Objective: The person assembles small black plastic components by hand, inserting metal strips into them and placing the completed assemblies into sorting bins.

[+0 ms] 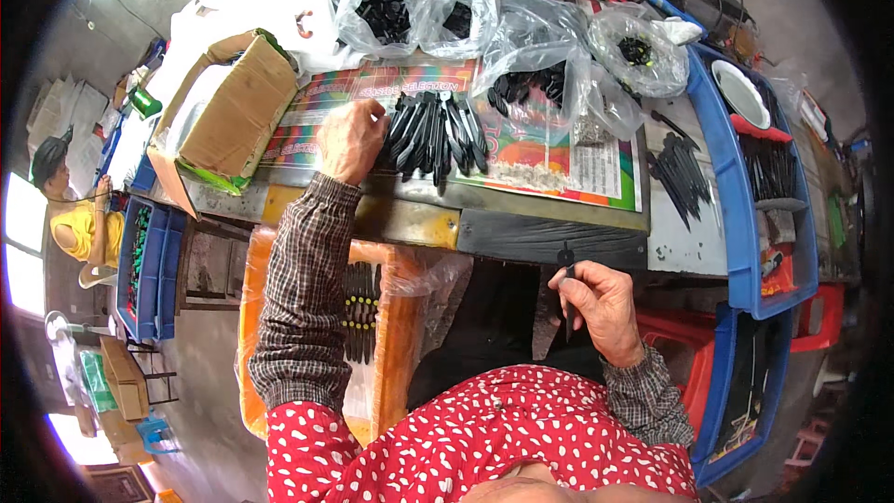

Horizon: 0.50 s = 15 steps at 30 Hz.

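My right hand [603, 309] is closed around a slim black piece [568, 272], held upright in front of the table edge. The piece looks like a small tool handle; its exact kind I cannot tell. My left hand [348, 142] rests over the table with fingers curled in a pinch, at the left side of a fanned pile of similar black pieces [433, 135]. Whether anything sits between those fingertips is hidden. Beneath the pile lies a colourful printed sheet [326, 112].
Clear plastic bags of black parts [382, 5] line the back. An open cardboard box [237, 112] stands left, and more black pieces [680, 177] lie right beside a blue crate [745, 251]. Below the table is an orange crate [396, 345]. A person in yellow [84, 228] sits far left.
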### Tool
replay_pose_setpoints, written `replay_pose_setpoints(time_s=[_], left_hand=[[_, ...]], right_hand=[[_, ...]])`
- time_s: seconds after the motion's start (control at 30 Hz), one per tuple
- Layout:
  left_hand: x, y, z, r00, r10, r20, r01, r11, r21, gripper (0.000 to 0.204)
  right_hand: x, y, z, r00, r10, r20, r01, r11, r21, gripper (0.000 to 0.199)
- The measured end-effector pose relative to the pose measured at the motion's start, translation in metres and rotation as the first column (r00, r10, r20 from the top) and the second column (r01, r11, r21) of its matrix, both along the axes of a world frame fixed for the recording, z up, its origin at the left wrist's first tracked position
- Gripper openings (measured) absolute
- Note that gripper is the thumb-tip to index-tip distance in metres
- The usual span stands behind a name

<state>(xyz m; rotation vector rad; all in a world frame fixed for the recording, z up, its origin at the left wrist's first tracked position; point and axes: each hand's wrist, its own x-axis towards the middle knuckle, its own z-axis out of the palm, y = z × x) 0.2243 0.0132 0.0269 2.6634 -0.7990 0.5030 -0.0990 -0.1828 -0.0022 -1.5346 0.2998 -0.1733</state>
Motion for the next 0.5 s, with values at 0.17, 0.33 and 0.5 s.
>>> replay_pose_setpoints(time_s=[0.17, 0.33, 0.5], left_hand=[[0.012, -0.002, -0.001, 0.995, -0.040, -0.095, 0.044, 0.998, 0.042, 0.017], [0.025, -0.001, -0.003, 0.994, -0.032, -0.105, 0.032, 0.999, 0.002, 0.018], [0.036, 0.003, -0.008, 0.985, -0.109, -0.134, 0.096, 0.991, -0.098, 0.021]], right_hand=[[0.003, 0.001, 0.003, 1.000, -0.004, -0.028, 0.004, 1.000, 0.004, 0.016], [0.003, -0.001, 0.003, 0.999, 0.003, -0.035, -0.003, 1.000, -0.003, 0.015], [0.006, -0.001, 0.003, 1.000, -0.001, -0.012, 0.001, 1.000, -0.013, 0.015]])
